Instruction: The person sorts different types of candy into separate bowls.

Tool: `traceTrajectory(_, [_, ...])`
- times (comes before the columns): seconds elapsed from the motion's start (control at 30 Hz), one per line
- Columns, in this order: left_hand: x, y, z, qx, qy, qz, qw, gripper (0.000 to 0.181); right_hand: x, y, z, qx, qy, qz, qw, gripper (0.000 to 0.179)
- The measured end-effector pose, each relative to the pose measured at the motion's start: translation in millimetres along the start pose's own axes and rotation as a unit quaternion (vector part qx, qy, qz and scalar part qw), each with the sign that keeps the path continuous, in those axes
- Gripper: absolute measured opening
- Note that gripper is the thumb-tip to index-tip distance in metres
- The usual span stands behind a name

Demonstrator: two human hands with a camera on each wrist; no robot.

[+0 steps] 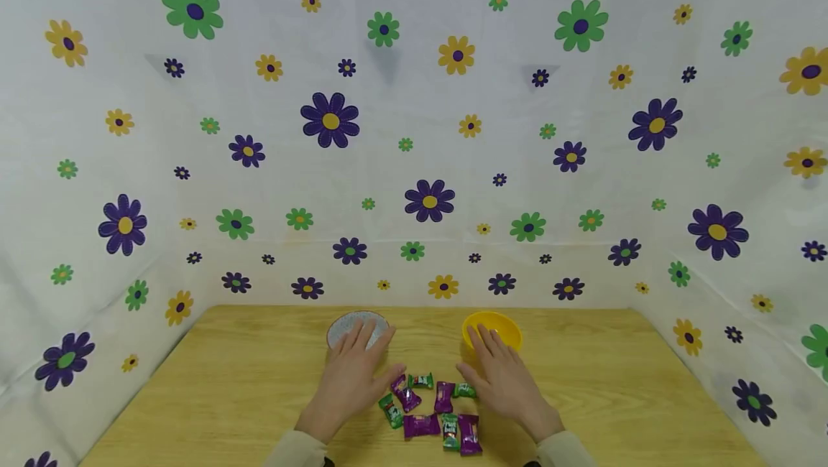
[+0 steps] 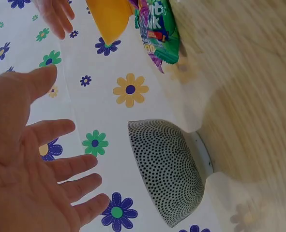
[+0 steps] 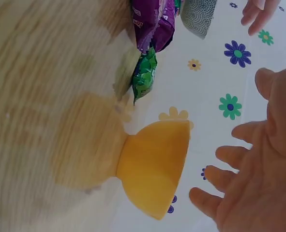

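Observation:
My left hand (image 1: 352,381) hovers palm down in front of a grey speckled bowl (image 1: 343,325), its spread fingers overlapping the bowl in the head view. In the left wrist view the dotted bowl (image 2: 167,169) stands beyond the fingertips, and nothing is in that hand. Over on the right, my right hand (image 1: 507,384) is likewise spread and holds nothing, fingers overlapping a yellow bowl (image 1: 507,330). Between the hands lie several wrapped candies, among them a purple candy (image 1: 421,425) and a green candy (image 1: 451,432). Another green candy (image 1: 464,390) lies close by the right thumb.
A wooden table (image 1: 259,381) carries both bowls near its back edge and the candies nearer the front. White cloth (image 1: 414,165) printed with flowers encloses the table at the back and on both sides.

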State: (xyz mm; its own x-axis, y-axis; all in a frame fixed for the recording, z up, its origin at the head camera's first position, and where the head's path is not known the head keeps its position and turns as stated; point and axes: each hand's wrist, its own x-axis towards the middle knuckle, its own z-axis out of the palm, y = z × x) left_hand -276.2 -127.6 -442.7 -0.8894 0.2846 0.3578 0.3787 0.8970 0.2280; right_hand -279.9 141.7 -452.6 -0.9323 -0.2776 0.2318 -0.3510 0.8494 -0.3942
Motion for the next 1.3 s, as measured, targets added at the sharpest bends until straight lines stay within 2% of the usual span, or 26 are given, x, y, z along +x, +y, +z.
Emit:
traceTrajectory(0.2, [5.0,1.8,2.9,-0.033,0.044,0.004,0.9985,0.052,4.6,-0.5,-1.9,0.034,0.057,0.020,0.9976,0.062])
traceTrajectory(0.3, [5.2,2.0,4.5,-0.056,0.054,-0.003,0.9970,0.046,5.7,-0.4,-3.0,0.050,0.076,0.036,0.9952,0.055])
traceTrajectory(0.37, [5.1,1.6,5.7,-0.074,0.050,-0.008,0.9959,0.042,6.1,0.9,-3.2,0.057,0.094,0.045,0.9929,0.051])
traceTrajectory(0.6, [7.0,-0.2,6.3,-0.161,-0.031,0.002,0.9864,0.030,9.3,12.7,-2.9,0.083,0.143,0.076,0.9833,0.042])
traceTrajectory(0.77, [6.5,-4.2,11.5,-0.195,-0.090,0.004,0.9767,0.027,8.6,21.2,-3.8,0.089,0.156,0.091,0.9795,0.042])
traceTrajectory(0.87, [5.9,-8.8,15.5,-0.212,-0.116,0.007,0.9703,0.029,8.8,27.6,-4.4,0.105,0.162,0.101,0.9760,0.043])
traceTrajectory(1.07, [7.5,-16.9,19.0,-0.228,-0.157,0.032,0.9605,0.032,10.4,43.3,-5.3,0.172,0.164,0.148,0.9600,0.049])
traceTrajectory(1.23, [9.1,-22.7,20.0,-0.221,-0.196,0.064,0.9534,0.031,11.3,53.3,-5.6,0.214,0.146,0.190,0.9471,0.058])
traceTrajectory(1.3, [9.5,-25.0,21.4,-0.214,-0.206,0.072,0.9521,0.029,12.4,55.7,-6.0,0.250,0.134,0.203,0.9372,0.060])
